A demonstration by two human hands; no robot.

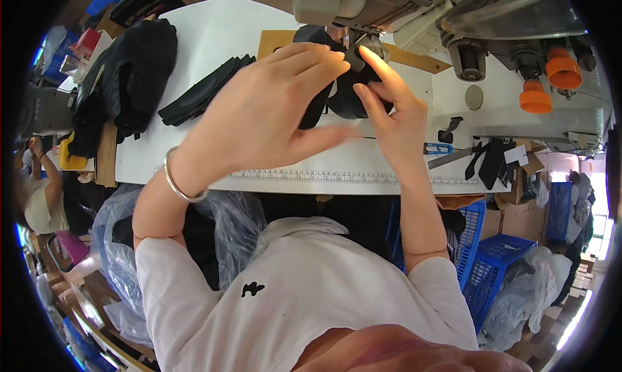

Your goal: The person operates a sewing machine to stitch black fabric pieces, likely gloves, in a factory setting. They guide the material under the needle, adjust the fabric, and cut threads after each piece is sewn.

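Observation:
Under the head of a sewing machine (350,6) lies a curved black fabric piece (345,105), partly covered by my hands. My left hand (275,100) reaches over it from the left, fingers stretched together and thumb held apart. Its fingertips are close to the presser foot, and whether they press on the cloth is hard to see. On the other side, my right hand (398,109) has its index finger up by the needle area and its thumb lower, against the cloth's right edge. Those two fingers are spread, with no grip visible. The needle itself is hidden.
Stacked black strips (204,93) and a dark fabric pile (133,70) lie left on the white table (142,158). A ruler scale (311,175) runs along its front. Blue-handled snips (437,148) lie right. Orange-capped fittings (535,98) hang above; blue crates (495,262) stand below.

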